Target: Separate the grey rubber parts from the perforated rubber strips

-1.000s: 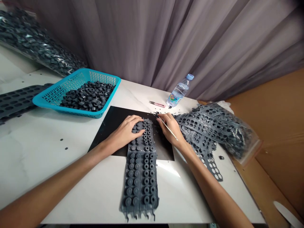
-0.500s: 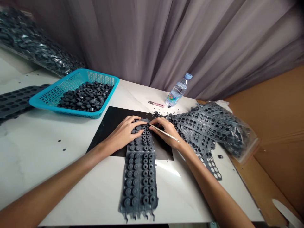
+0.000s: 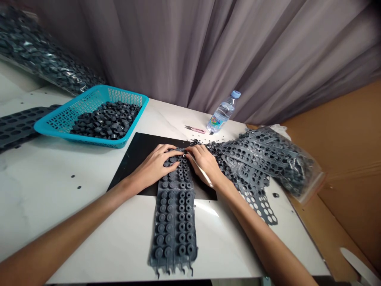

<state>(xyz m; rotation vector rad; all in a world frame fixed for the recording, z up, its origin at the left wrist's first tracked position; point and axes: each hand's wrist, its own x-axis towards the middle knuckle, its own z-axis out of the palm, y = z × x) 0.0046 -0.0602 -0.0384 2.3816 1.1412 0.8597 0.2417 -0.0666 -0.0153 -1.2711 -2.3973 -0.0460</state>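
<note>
A long dark grey moulded rubber sheet [image 3: 174, 216] lies lengthwise in front of me, with rows of round raised rings. Its far end rests on a black mat [image 3: 131, 167]. On that far end, my left hand [image 3: 159, 161] presses down, thumb and fingers apart, holding nothing. My right hand [image 3: 205, 163] is closed around a slim pale stick-like tool [image 3: 201, 171]. The tool's tip meets the sheet's far right rings, close to my left fingertips. Its exact kind cannot be made out.
A turquoise basket [image 3: 80, 139] of loose dark rings stands at left, beside a perforated sheet [image 3: 20, 123] and a big filled bag [image 3: 44, 55]. Pink thread snips [image 3: 195, 129] and a water bottle [image 3: 222, 115] are behind. Punched-out sheets [image 3: 250, 159] and a plastic bag [image 3: 297, 174] lie right.
My right hand has shifted slightly left and the tool now stands steeper against the sheet. My left hand stays on the sheet.
</note>
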